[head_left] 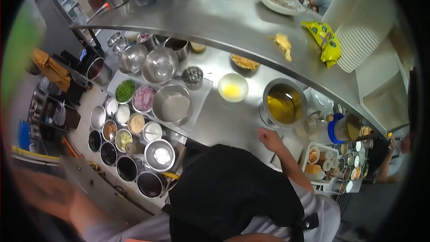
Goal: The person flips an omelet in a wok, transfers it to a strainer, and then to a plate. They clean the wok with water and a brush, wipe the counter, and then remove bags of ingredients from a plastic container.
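Note:
My right hand (pixel 268 138) rests palm down on the steel counter (pixel 224 121), fingers apart and holding nothing. It lies just below a steel pot of yellow oil (pixel 284 103) and to the right of a white bowl with yellow liquid (pixel 232 87). My left forearm (pixel 53 197) is a blur at the lower left, and its hand is lost at the dark rim of the view. My black apron (pixel 228 192) fills the lower middle.
Left of the hand stand an empty steel bowl (pixel 172 104), bowls of green herbs (pixel 125 90) and chopped red onion (pixel 144 97), and several small condiment pots (pixel 134 148). A white tray of cups (pixel 320 161) sits right. The upper shelf (pixel 215 22) holds a yellow packet (pixel 324 40) and stacked plates (pixel 358 27). Another person (pixel 394 157) is at the right.

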Available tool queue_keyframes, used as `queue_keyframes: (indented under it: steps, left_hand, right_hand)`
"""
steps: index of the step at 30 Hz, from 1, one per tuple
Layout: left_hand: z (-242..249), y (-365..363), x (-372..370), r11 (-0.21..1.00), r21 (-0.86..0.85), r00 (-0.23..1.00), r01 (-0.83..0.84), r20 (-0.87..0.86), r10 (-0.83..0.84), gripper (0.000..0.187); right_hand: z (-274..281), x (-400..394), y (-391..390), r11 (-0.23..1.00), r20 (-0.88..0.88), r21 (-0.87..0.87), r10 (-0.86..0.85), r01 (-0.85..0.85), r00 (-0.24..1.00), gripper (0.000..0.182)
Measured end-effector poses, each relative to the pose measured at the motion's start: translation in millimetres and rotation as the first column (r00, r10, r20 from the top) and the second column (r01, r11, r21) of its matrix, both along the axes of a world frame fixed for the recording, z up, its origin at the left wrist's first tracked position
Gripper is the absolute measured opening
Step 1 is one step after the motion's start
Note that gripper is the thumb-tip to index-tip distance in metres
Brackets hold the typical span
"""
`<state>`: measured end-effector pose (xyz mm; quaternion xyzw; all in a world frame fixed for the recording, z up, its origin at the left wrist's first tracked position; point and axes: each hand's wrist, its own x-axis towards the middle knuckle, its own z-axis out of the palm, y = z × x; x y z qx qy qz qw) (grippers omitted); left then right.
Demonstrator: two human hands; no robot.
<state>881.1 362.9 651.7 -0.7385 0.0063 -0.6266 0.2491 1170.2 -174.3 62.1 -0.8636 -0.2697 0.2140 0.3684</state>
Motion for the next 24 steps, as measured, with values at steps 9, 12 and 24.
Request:
queue_keyframes:
  steps: [9,12,24]
  left_hand:
    - [-321.4,-162.9,10.7,0.779,-0.626,0.792,0.037,-0.457,-0.405,0.037]
    - [-413.6,-211.9,61.2,0.701,-0.705,0.736,0.106,-0.418,-0.532,0.033]
    - [-576.2,-207.5,59.7,-0.227,-0.970,0.821,-0.083,0.062,-0.567,0.056]
  right_hand:
    - [10.2,29.4,70.7,0.971,-0.491,0.216,0.197,-0.100,0.848,0.054]
    - [33.9,26.0,85.9,0.873,-0.875,0.344,0.165,0.345,0.456,0.060]
    - [-6.3,-18.3,59.8,0.745,-0.456,0.558,-0.091,0.364,0.885,0.047]
